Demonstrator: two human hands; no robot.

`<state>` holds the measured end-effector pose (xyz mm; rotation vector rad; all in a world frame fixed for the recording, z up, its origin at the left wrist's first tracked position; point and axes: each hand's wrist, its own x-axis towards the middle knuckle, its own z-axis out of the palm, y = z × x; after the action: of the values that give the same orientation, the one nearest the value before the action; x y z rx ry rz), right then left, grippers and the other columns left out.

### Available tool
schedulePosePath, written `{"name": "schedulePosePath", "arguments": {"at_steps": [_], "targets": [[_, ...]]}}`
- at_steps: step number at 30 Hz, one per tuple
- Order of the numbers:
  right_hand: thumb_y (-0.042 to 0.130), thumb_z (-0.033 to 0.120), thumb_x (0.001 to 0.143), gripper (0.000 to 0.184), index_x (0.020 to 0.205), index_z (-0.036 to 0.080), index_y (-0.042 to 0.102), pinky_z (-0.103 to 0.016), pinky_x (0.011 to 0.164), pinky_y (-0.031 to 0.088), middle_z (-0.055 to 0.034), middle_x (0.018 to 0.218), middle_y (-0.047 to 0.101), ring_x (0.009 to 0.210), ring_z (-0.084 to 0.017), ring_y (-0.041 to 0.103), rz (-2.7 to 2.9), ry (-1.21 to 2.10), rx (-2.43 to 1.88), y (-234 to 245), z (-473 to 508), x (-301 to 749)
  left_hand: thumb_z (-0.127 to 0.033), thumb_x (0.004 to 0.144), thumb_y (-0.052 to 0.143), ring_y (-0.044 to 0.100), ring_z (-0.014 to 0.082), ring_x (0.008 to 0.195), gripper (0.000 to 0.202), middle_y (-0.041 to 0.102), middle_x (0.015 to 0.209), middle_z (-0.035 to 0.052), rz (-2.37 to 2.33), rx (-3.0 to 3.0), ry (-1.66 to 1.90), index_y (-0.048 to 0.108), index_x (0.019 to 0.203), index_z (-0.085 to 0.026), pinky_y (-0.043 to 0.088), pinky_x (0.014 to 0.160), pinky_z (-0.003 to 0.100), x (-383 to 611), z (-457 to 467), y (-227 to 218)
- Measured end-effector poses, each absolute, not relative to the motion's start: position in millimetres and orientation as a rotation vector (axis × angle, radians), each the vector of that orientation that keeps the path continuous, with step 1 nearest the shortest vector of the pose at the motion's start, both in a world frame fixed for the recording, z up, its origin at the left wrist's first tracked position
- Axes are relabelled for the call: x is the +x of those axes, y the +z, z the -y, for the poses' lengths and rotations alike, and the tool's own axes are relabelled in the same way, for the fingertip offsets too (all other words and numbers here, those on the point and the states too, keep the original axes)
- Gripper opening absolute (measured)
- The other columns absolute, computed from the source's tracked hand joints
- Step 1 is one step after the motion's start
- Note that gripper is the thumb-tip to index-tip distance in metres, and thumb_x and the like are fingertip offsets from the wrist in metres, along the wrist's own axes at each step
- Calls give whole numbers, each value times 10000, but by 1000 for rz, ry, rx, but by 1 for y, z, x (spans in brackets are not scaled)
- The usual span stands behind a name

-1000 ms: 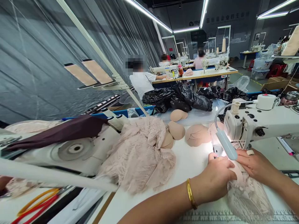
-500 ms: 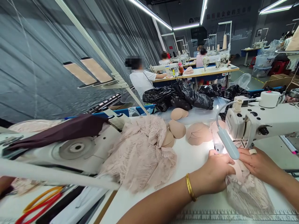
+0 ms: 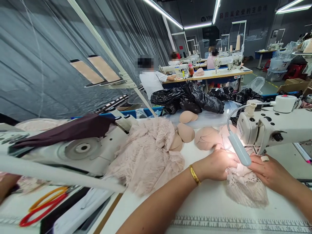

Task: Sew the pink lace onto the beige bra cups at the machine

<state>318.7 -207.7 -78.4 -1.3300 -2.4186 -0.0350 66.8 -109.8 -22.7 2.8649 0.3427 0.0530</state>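
Observation:
A white sewing machine (image 3: 280,125) stands on the right, its small lamp (image 3: 240,149) lighting the spot below the head. Beige lace fabric (image 3: 247,191) lies bunched there, its loose end spread toward me. My left hand (image 3: 219,164), with a gold bracelet at the wrist, is closed on the fabric's left side, its fingertips partly hidden by the lamp. On the other side, beside the presser foot, my right hand (image 3: 270,169) grips the fabric's edge with fingers together. The needle is hidden. Behind my left hand lie beige bra cups (image 3: 207,138).
A heap of beige lace (image 3: 148,156) covers the table's left middle. Beyond it are a second machine under dark cloth (image 3: 70,131), a thread stand (image 3: 114,83) and scissors (image 3: 46,204). Black plastic bags (image 3: 187,99) lie at the back. A ruler strip (image 3: 231,222) runs along the front.
My left hand has shifted left and away from me, and the lace has swung left with its loose end drawn farther up. My right hand stays by the presser foot. The view has shifted slightly.

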Motion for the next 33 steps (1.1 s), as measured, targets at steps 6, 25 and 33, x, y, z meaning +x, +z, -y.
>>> {"name": "schedulePosePath", "arguments": {"at_steps": [6,25,33], "targets": [[421,127,1004,341,968,289,719,-326,719,499,-20,1089,765,830,-215,646,2396,-48,-1354,-76,208,320,0,645,564,585,204,879,208,712,913,-3,-308,2945,87,558,762,-173,275,808,397,66,113,-25],[443,139,973,309,789,260,659,-361,759,594,-67,1049,763,895,-240,714,2168,-278,-1344,-82,202,328,-44,759,567,591,215,892,169,741,959,9,-380,2937,233,630,807,-194,278,869,428,69,102,-41],[469,186,1000,328,1186,314,707,-399,784,589,-41,1010,783,815,-242,708,2191,-188,-1262,-80,211,323,-71,807,567,596,226,1008,204,724,1091,24,-380,2964,187,647,936,-207,287,840,399,60,106,-32]]}}
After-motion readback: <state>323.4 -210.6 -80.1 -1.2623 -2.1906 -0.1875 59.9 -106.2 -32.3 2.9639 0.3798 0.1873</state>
